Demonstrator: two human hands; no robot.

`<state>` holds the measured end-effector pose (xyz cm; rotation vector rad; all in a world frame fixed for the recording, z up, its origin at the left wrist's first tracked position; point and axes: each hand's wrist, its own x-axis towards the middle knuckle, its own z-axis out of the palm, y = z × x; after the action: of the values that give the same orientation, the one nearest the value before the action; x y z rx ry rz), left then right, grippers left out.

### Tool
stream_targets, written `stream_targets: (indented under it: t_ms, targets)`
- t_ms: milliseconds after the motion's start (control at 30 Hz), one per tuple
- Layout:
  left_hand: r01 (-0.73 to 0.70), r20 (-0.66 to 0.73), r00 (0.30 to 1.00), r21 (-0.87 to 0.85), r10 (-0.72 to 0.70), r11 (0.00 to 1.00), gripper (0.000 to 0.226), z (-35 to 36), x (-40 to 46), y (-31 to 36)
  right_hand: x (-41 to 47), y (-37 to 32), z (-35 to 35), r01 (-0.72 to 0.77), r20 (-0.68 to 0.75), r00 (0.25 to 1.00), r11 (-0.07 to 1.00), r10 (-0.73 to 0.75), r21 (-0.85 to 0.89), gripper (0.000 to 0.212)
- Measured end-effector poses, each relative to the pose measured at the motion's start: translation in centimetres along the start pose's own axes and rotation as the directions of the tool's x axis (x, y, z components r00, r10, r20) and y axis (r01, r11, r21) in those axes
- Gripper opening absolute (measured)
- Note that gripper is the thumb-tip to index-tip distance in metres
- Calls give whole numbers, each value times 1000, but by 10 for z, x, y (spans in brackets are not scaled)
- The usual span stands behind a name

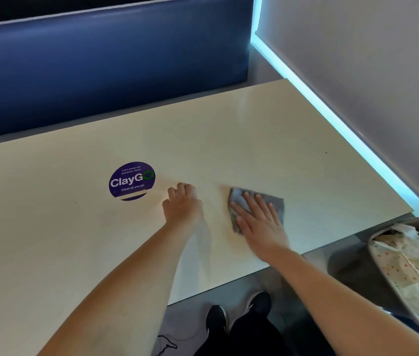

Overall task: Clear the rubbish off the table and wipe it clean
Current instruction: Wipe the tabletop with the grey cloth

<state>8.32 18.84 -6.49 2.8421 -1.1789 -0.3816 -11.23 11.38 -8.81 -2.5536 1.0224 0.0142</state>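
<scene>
On the table (pixel 241 140), just right of the middle, the right hand (pixel 259 222) presses a grey cloth (pixel 274 204) flat, fingers (pixel 252 201) straight and spread. The left hand (pixel 184 204) rests beside it, fingers curled under, holding nothing that I can see. Unwiped surface, I'd judge, stretches away leftward. Off the table's right end, a grey bin (pixel 380 268) holds crumpled wrappers (pixel 408 263).

This looks like an office pantry or canteen booth. A long cream laminate table (pixel 229 129) stands against a padded blue vinyl booth bench (pixel 111 65), with a pale grey wall (pixel 370 60) edged by a glowing cyan light strip (pixel 313 98). A round purple sticker (pixel 131 180) on the tabletop reads "Let's keep our pantries clean" and "Clean as you go" (the plainest clue).
</scene>
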Motion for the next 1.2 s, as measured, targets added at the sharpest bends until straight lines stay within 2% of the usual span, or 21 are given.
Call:
stream_targets:
  t_ms: [67,133,200,267,333,400,500,567,600,700,733,800,900,967,1033,1133,1200]
  targets:
    - [21,-28,999,-6,-21,1000,41,3,0,2,11,16,-5,-171,-46,984,985,171,-6,48]
    - [22,-88,996,12,-20,1000,40,7,-1,3,11,4,-1,-224,-83,971,975,224,5,49]
    - [-38,-141,989,13,39,999,45,12,0,10,-4,-14,10,-105,-81,991,994,104,-6,50]
    - [-111,-157,982,-45,103,993,46,14,2,22,-25,-19,18,106,-21,994,993,-107,-55,51]
    - [-191,-154,972,-88,176,978,46,14,7,34,-26,2,12,168,7,986,983,-168,-70,53]
    - [-277,-144,954,-87,263,957,49,12,14,45,-11,35,-2,15,-53,998,999,-18,-40,54]
    - [-349,-135,932,-95,336,932,52,5,27,58,12,64,-23,-279,-106,954,960,279,19,50]
    - [-388,-126,918,-97,375,917,49,0,37,71,13,55,-27,-324,-106,940,946,325,27,51]
    - [-407,-124,910,-98,395,908,45,-2,41,79,9,48,-25,-279,-101,954,960,281,27,52]
    - [-457,-106,888,-110,447,883,39,-4,50,102,-8,51,-21,-13,-36,999,1000,13,-4,55]
    - [-476,-100,879,-108,466,873,39,-4,54,109,-5,65,-27,1,-34,999,1000,-1,-6,52]
    - [-507,-92,862,-104,499,856,40,-2,61,121,13,102,-39,-163,-84,983,986,164,19,47]
    - [-531,-98,846,-86,524,843,42,1,76,133,43,136,-60,-485,-127,862,871,491,81,49]
    - [-521,-133,848,-34,513,853,41,3,84,138,56,126,-58,-550,-185,806,827,562,116,51]
    - [-502,-155,854,4,496,865,40,5,93,145,61,106,-47,-462,-236,845,877,480,133,51]
    - [-498,-104,863,-14,494,867,45,5,105,162,53,103,-39,-192,-220,951,974,215,122,50]
    - [-504,-42,863,-42,503,862,53,5,116,177,61,132,-47,-154,-206,964,984,169,88,53]
